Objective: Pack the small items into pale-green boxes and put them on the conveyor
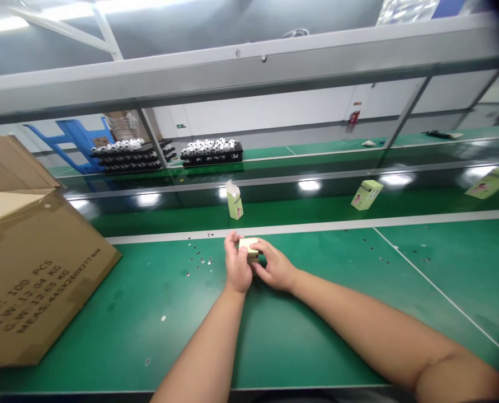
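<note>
Both my hands are wrapped round a small pale yellow-green carton (249,244) above the green worktop. My left hand (236,266) grips its left side, with the thumb lying near the top. From the right, my right hand (276,265) closes on the same carton, fingers over its top and side. The carton's lower part is mostly hidden by my hands. Just beyond them, a similar carton (235,202) with a raised white flap stands on the belt. Another green carton (366,195) is farther right, and a blurred carton (490,183) lies near the right edge.
A large open cardboard box (43,280) stands at left. Small round specks dot the green worktop (182,341). Behind the belt are black trays (212,157) of black-and-white items, and a grey beam (216,73) crosses above.
</note>
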`<state>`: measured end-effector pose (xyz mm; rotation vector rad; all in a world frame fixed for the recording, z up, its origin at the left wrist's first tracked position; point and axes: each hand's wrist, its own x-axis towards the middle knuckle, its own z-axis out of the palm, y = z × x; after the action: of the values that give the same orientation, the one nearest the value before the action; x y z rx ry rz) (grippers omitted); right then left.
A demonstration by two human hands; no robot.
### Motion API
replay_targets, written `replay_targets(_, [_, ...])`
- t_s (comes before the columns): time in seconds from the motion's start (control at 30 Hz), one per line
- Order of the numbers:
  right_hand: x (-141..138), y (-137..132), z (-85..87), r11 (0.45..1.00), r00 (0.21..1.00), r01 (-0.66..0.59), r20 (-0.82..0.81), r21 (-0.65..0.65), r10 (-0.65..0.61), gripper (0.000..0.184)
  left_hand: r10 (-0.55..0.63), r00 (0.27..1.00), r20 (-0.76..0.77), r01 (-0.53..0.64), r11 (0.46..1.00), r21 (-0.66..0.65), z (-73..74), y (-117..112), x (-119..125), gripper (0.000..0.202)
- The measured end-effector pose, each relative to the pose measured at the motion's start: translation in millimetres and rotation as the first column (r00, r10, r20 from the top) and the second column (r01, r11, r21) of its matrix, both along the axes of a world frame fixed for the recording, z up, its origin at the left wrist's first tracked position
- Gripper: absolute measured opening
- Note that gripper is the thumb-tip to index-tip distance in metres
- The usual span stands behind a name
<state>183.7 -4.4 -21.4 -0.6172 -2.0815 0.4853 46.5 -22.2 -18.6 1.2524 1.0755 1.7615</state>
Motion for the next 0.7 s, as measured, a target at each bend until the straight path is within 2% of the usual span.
replay_targets(0.07, [11.9, 22.9, -0.4, 0.994, 0.997, 0.075, 0.014, -0.08, -0.074, 0.054, 0.1, 0.994, -0.037, -0.102, 0.991, -0.082, -5.6, 5.8, -0.5, 0.048])
replay_targets(0.13, [34.2, 57.9, 3.0, 0.95, 0.958, 0.282, -0.017, -0.132, -0.286, 0.055, 0.168, 0.981, -0.097, -0.185, 0.961, -0.207, -11.9, 12.9, -1.2, 0.051])
replay_targets(0.17, [48.8, 77.6, 5.8, 0.897, 0.902, 0.422, -0.043, -0.133, -0.431, 0.055, 0.173, 0.977, -0.126, -0.201, 0.944, -0.26, -14.8, 16.1, -1.4, 0.05])
replay_targets(0.23, [81.0, 114.7, 12.1, 0.719, 0.72, 0.683, -0.042, -0.127, -0.692, 0.056, 0.135, 0.976, -0.169, -0.184, 0.93, -0.318, -19.1, 20.4, -1.4, 0.047])
replay_targets(0.3, [110.3, 142.1, 17.0, 0.571, 0.583, 0.809, 0.073, -0.14, -0.809, 0.059, 0.088, 0.974, -0.211, -0.152, 0.94, -0.307, -20.9, 21.2, -0.9, 0.042])
replay_targets(0.33, [121.5, 150.9, 18.5, 0.528, 0.545, 0.837, 0.125, -0.141, -0.829, 0.061, 0.073, 0.969, -0.234, -0.142, 0.946, -0.293, -20.8, 20.6, -0.5, 0.039])
replay_targets(0.4, [134.6, 159.9, 20.4, 0.499, 0.511, 0.859, 0.201, -0.11, -0.836, 0.061, 0.052, 0.961, -0.273, -0.132, 0.95, -0.282, -19.3, 18.5, 0.5, 0.034])
replay_targets(0.47, [135.3, 161.3, 22.2, 0.491, 0.484, 0.871, 0.229, -0.032, -0.844, 0.059, 0.038, 0.955, -0.293, -0.125, 0.95, -0.286, -17.1, 16.6, 1.4, 0.03])
replay_targets(0.6, [113.1, 156.6, 29.4, 0.414, 0.393, 0.899, 0.159, 0.138, -0.906, 0.061, 0.028, 0.951, -0.307, -0.122, 0.949, -0.291, -14.2, 16.0, 2.8, 0.027])
replay_targets(0.67, [95.7, 155.4, 34.7, 0.4, 0.392, 0.894, 0.081, 0.201, -0.916, 0.061, 0.028, 0.949, -0.314, -0.124, 0.949, -0.291, -14.3, 16.5, 3.1, 0.027])
replay_targets(0.7, [85.9, 155.7, 37.1, 0.416, 0.415, 0.881, 0.054, 0.224, -0.908, 0.06, 0.029, 0.949, -0.315, -0.125, 0.949, -0.29, -14.7, 16.8, 3.1, 0.027])
